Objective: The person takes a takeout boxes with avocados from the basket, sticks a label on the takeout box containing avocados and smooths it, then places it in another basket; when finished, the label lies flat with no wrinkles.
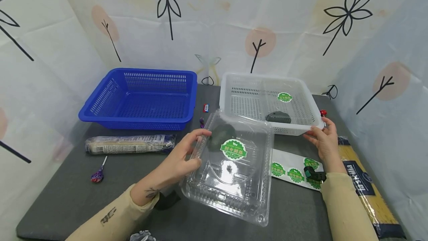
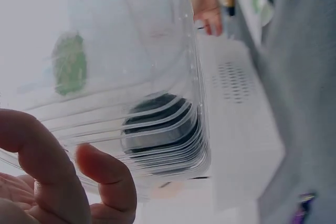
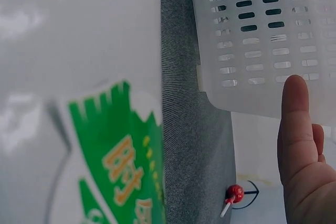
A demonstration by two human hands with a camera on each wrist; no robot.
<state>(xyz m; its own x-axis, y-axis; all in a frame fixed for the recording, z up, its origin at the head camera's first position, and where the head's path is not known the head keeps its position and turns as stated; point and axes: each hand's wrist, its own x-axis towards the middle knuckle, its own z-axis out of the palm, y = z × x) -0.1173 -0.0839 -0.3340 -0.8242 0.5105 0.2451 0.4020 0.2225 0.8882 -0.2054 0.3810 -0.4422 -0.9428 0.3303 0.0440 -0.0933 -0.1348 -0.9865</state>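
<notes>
My left hand [image 1: 182,155] holds a clear plastic clamshell box [image 1: 245,192] by its left edge, tilted up above the table. A round green sticker [image 1: 233,149] is on its lid, and a dark green rounded object [image 1: 222,137] shows through the plastic. My right hand [image 1: 322,140] grips the front right corner of a white basket [image 1: 230,79]; its thumb [image 3: 296,114] lies against the slotted wall in the right wrist view. Inside the basket sits another clear box with a green sticker [image 1: 284,97] and a dark rounded object [image 1: 278,117].
A blue basket [image 1: 137,125] stands at the back left, with a wrapped noodle pack [image 1: 130,144] and a lollipop [image 1: 97,175] before it. A sticker strip [image 1: 295,174] and a spaghetti pack [image 1: 364,181] lie at right. A red lollipop [image 3: 234,194] is beside the white basket.
</notes>
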